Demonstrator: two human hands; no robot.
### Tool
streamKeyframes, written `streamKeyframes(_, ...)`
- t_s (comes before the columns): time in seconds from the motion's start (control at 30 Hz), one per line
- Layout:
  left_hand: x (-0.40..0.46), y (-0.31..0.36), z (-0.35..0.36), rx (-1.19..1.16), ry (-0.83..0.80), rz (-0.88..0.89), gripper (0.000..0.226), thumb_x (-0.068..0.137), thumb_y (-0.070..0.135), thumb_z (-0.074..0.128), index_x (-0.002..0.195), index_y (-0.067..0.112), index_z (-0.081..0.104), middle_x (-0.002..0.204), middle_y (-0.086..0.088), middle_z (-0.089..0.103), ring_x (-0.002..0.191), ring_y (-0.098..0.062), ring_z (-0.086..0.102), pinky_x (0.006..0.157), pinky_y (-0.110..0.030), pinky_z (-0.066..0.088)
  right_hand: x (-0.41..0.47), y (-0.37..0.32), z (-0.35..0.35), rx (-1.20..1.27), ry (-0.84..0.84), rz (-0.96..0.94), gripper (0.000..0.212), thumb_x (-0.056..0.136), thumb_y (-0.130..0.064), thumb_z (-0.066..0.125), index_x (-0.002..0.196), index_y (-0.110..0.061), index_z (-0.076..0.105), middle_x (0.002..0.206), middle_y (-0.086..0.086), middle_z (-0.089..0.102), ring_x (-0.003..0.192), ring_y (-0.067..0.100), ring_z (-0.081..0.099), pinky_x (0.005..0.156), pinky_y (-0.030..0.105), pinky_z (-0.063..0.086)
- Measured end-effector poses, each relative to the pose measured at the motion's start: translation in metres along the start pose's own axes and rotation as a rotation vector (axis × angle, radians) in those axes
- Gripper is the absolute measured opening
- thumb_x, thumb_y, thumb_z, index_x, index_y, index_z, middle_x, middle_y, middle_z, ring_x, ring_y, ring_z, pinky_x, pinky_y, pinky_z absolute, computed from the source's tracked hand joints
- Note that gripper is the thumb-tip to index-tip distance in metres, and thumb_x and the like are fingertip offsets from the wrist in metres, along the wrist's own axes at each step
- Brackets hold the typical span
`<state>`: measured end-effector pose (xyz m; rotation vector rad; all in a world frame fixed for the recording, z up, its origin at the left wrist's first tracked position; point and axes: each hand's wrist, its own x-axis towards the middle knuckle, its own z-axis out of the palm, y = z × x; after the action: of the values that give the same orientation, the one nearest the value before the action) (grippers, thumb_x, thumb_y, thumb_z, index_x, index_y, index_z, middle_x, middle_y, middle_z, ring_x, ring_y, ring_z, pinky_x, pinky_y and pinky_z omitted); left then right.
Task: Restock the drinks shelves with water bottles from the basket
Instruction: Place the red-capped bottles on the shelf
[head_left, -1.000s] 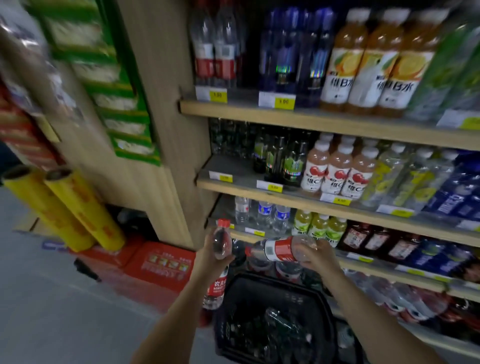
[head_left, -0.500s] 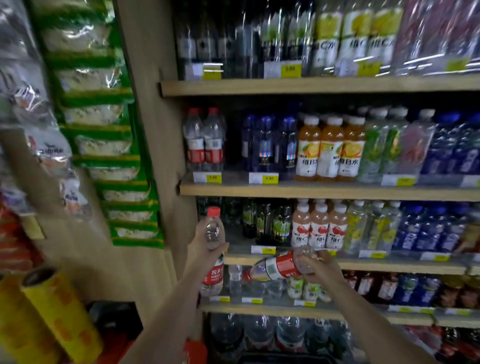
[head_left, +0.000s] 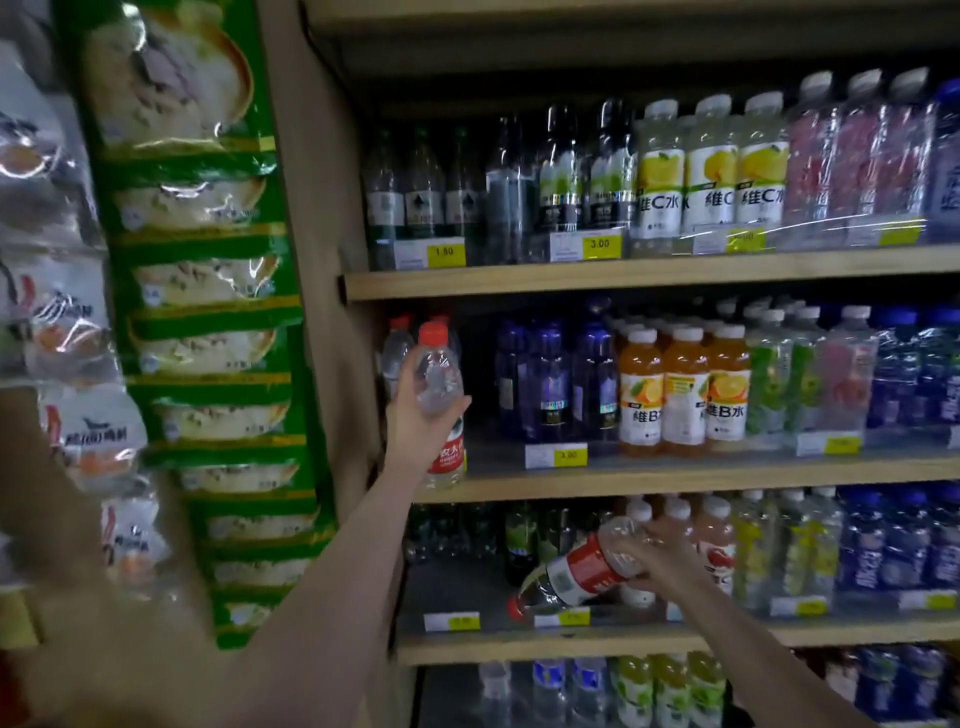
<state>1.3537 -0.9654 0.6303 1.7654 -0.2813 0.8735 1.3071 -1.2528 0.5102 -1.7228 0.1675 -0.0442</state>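
My left hand (head_left: 418, 421) grips an upright clear water bottle (head_left: 440, 379) with a red cap and red label, held at the left end of the middle shelf (head_left: 675, 475), right in front of two like bottles (head_left: 397, 348) that stand there. My right hand (head_left: 657, 564) grips a second red-labelled water bottle (head_left: 576, 574) lying almost on its side, cap pointing down and left, in front of the shelf below. The basket is out of view.
Dark blue bottles (head_left: 550, 379) and orange drinks (head_left: 685, 389) fill the middle shelf to the right. A wooden side panel (head_left: 322, 312) bounds the shelves on the left. Green and white snack bags (head_left: 202, 332) hang beyond it. Price tags line the shelf edges.
The view has tilted up and the basket has dropped out of sight. My left hand has lifted its bottle up to the middle shelf. My right hand still carries its tilted bottle lower down.
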Motion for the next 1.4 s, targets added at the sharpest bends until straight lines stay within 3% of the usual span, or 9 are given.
streamKeyframes(0.1,0.033,-0.009,0.000,-0.026,-0.054,0.072,0.075,0.073,0.026,0.077,0.122,0.061,0.032,0.123,0.020,0.050,0.122,-0.012,0.048,0.103,-0.030,0.038,0.005,-0.008,0.012,0.010,-0.003,0.013,0.038,0.077,-0.018,0.074,0.109,-0.005,0.058,0.105,0.014,0.061,0.087,0.019,0.061,0.054,0.026,0.052)
streamKeyframes(0.27,0.060,-0.033,0.009,0.009,0.039,0.222,0.075,0.071,0.016,0.079,0.130,0.034,0.036,0.124,0.031,0.039,0.120,0.011,0.034,0.094,0.005,0.020,0.018,-0.008,0.024,0.071,0.025,0.037,0.033,0.075,-0.019,0.076,0.101,-0.008,0.058,0.095,0.008,0.061,0.084,0.017,0.061,0.053,0.024,0.051)
streamKeyframes(0.53,0.074,-0.083,0.004,0.098,0.068,0.039,0.080,0.071,0.018,0.080,0.139,0.014,0.037,0.130,-0.012,0.055,0.118,-0.026,0.053,0.102,-0.043,0.042,0.043,0.005,0.040,0.103,-0.003,0.090,0.040,0.075,-0.014,0.075,0.112,-0.007,0.058,0.105,0.013,0.062,0.094,0.024,0.060,0.062,0.031,0.052)
streamKeyframes(0.67,0.084,-0.086,-0.002,0.168,0.108,0.035,0.084,0.068,0.022,0.082,0.137,0.009,0.036,0.129,-0.013,0.055,0.117,-0.027,0.053,0.099,-0.030,0.040,0.048,0.006,0.046,0.159,-0.008,0.099,0.027,0.075,-0.009,0.074,0.095,-0.018,0.057,0.096,0.007,0.059,0.090,0.023,0.059,0.073,0.037,0.052)
streamKeyframes(0.83,0.080,-0.094,-0.001,0.179,0.076,0.010,0.091,0.071,0.019,0.081,0.143,0.011,0.026,0.139,-0.012,0.046,0.125,-0.024,0.047,0.102,-0.022,0.033,0.048,0.008,0.045,0.163,-0.047,0.090,0.042,0.076,-0.011,0.074,0.113,-0.009,0.054,0.110,0.014,0.060,0.104,0.028,0.059,0.082,0.041,0.054)
streamKeyframes(1.03,0.045,-0.077,0.004,0.397,0.204,0.022,0.098,0.073,0.043,0.075,0.146,0.008,0.019,0.144,-0.019,0.038,0.134,-0.031,0.034,0.111,-0.038,0.030,0.037,0.008,0.031,0.118,-0.060,0.068,0.043,0.076,-0.016,0.074,0.115,-0.012,0.056,0.106,0.007,0.061,0.090,0.015,0.061,0.055,0.024,0.053)
streamKeyframes(1.13,-0.033,-0.072,0.029,0.364,-0.134,0.209,0.085,0.074,0.055,0.067,0.143,0.028,0.025,0.145,-0.006,0.037,0.133,-0.016,0.033,0.106,-0.030,0.030,0.030,0.004,0.017,0.094,-0.033,0.046,0.047,0.076,-0.020,0.074,0.118,-0.010,0.056,0.103,0.006,0.062,0.088,0.016,0.062,0.052,0.022,0.054)
streamKeyframes(1.27,-0.115,-0.096,0.063,0.485,-0.818,0.076,0.092,0.069,0.047,0.076,0.144,0.031,0.027,0.149,0.000,0.032,0.137,-0.019,0.031,0.108,-0.030,0.032,0.022,0.001,-0.001,0.147,0.006,0.049,0.056,0.076,-0.019,0.074,0.124,-0.005,0.049,0.113,0.017,0.060,0.094,0.026,0.064,0.062,0.031,0.057)
streamKeyframes(1.4,-0.125,-0.102,0.080,0.377,-0.878,-0.054,0.093,0.068,0.030,0.081,0.144,0.025,0.027,0.148,0.000,0.036,0.135,-0.020,0.035,0.107,-0.035,0.036,0.009,0.000,-0.019,0.280,-0.032,0.023,0.043,0.081,-0.012,0.068,0.121,-0.006,0.053,0.111,0.018,0.061,0.091,0.025,0.064,0.057,0.029,0.057)
